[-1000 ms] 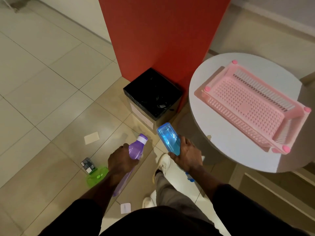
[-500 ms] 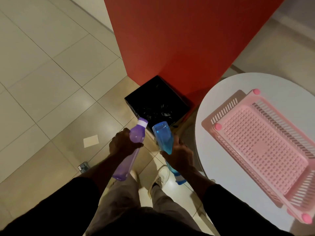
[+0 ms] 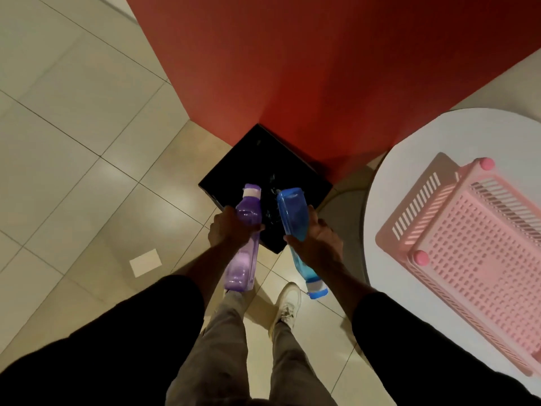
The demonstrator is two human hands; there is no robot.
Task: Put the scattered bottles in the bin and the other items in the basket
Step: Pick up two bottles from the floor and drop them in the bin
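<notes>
Two bottles are held over the near corner of the black bin, which stands on the tiled floor at centre frame, its far corner tucked against the red wall. Left of the bin the floor lies open, with only a pale slip of paper lying lower left of it. To the bin's right, the rounded edge of the white counter comes close, leaving a narrow strip of floor between them. On the counter sits the pink basket, slotted and perforated, its near corner close to the counter's edge. The left hand is wrapped around the purple bottle, translucent, with its white-banded cap pointing up the frame over the bin's dark liner. The right hand grips the blue bottle, turned the other way, its base over the bin and its cap pointing down toward a pale shoe.
</notes>
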